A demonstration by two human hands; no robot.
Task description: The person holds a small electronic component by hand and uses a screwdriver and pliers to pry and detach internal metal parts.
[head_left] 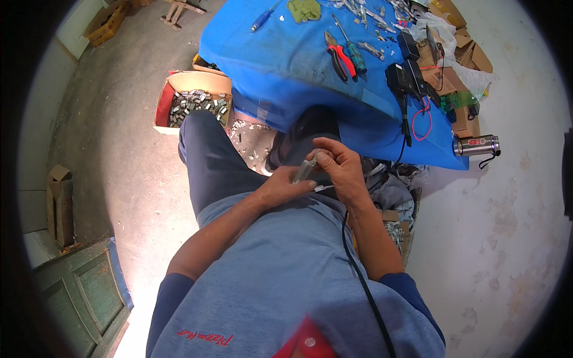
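Above my lap, both hands are closed on a small, pale, slim piece [305, 170], partly clear or silvery; I cannot make out its exact kind. My left hand [279, 187] grips its lower end, with the thumb stretched along it. At its upper end, the fingertips of my right hand [345, 172] pinch it. A thin white strip [323, 188] shows between my hands, close to the left thumb; I cannot tell whether it belongs to the piece.
Ahead stands a blue-covered table [286, 65] with red-black pliers [341, 61], a teal-handled screwdriver [356, 58], a blue screwdriver [262, 19], green cloth [304, 9], and black adapters [406, 77]. A steel flask [476, 145] is at right. An open carton [162, 106] of small metallic pieces stands left.
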